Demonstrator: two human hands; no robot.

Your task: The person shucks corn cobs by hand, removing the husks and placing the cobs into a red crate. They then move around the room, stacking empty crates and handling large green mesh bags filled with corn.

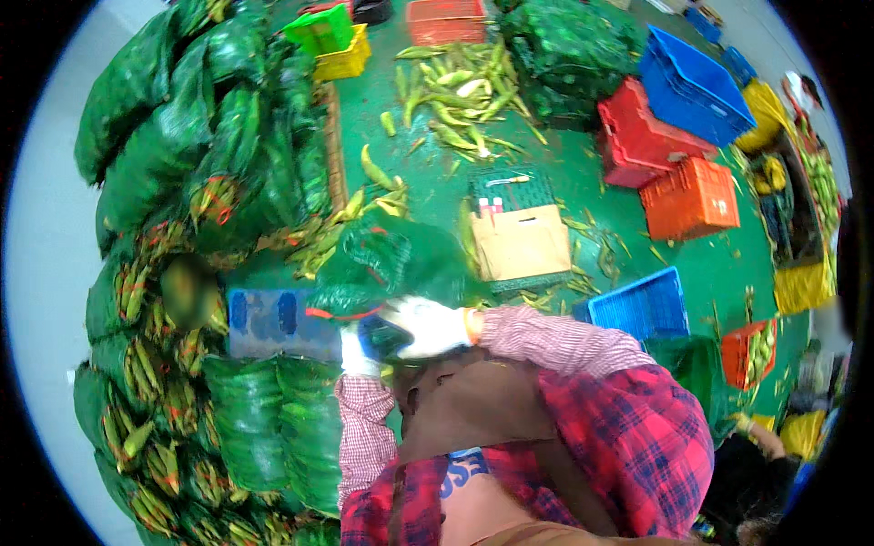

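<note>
A green mesh bag (401,259) with a red drawstring along its mouth spreads out in front of me. My left hand (362,353), in a white glove with a dark palm, is closed at the bag's mouth. My right hand (428,326), gloved the same way, reaches across to meet it, its fingers closed on the bag's near edge. The two hands touch or overlap, so the fingertips are partly hidden. Left of them lies a blue-grey crate (278,318). Beyond the bag, a piece of brown cardboard (521,244) rests on a dark green crate (510,187).
Filled green mesh sacks (150,191) of corn are stacked along the left. Loose corn ears (464,91) lie on the green floor ahead. Blue crate (696,86), red crate (637,136) and orange crate (692,200) stand right. Another person's arm (763,439) shows lower right.
</note>
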